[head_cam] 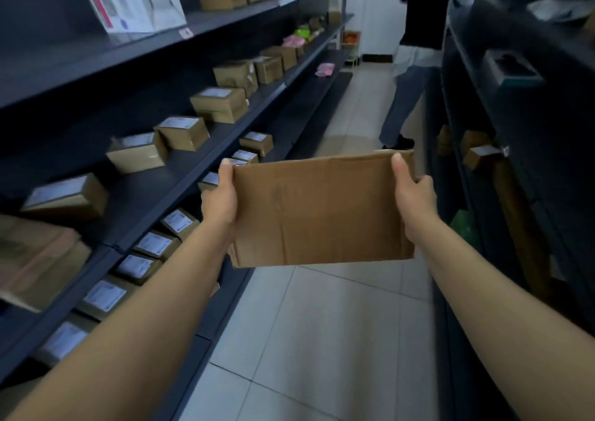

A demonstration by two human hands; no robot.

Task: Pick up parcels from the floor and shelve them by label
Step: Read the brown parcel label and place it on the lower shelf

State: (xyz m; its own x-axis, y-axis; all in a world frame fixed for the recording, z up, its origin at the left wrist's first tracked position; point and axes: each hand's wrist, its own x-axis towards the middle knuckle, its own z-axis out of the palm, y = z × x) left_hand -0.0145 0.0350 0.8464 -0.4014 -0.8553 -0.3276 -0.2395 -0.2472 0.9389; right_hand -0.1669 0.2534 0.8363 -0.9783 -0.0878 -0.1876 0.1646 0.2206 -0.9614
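Observation:
I hold a flat brown cardboard parcel point(322, 211) out in front of me above the tiled aisle floor. My left hand point(220, 197) grips its left edge and my right hand point(412, 195) grips its right edge, thumbs on top. No label shows on the side facing me. To my left runs a dark shelving unit point(180, 166) with several small labelled cardboard boxes point(182, 132) lined up on its levels.
Another dark shelf unit point(515, 131) lines the right side of the narrow aisle, with a small box point(481, 158) on it. A person point(409, 76) stands further down the aisle. Pale floor tiles point(322, 340) lie below the parcel.

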